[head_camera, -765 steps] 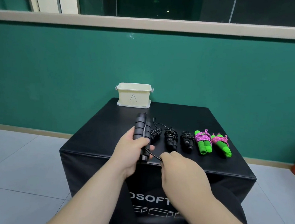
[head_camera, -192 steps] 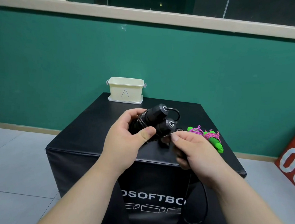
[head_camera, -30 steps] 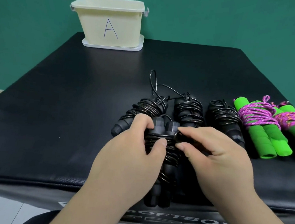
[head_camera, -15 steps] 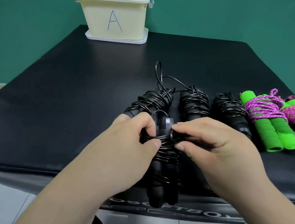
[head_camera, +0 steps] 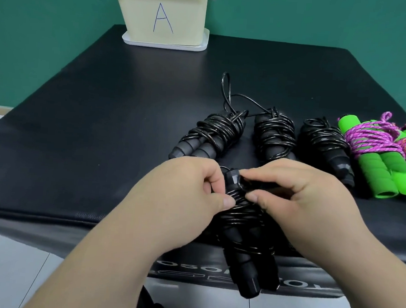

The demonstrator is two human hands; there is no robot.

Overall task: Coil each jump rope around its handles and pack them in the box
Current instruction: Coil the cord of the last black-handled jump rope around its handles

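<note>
Box (head_camera: 140,15) top beyond upper edge

Black table (head_camera: 87,157), cream box (head_camera: 188,19), coiled black ropes (head_camera: 275,135), green ropes (head_camera: 375,172)

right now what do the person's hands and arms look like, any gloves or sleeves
Both bare. The left hand and right hand wear no gloves, rings or watch; nails are short. The left forearm and right forearm show no sleeves as far as the frame reaches.
</note>
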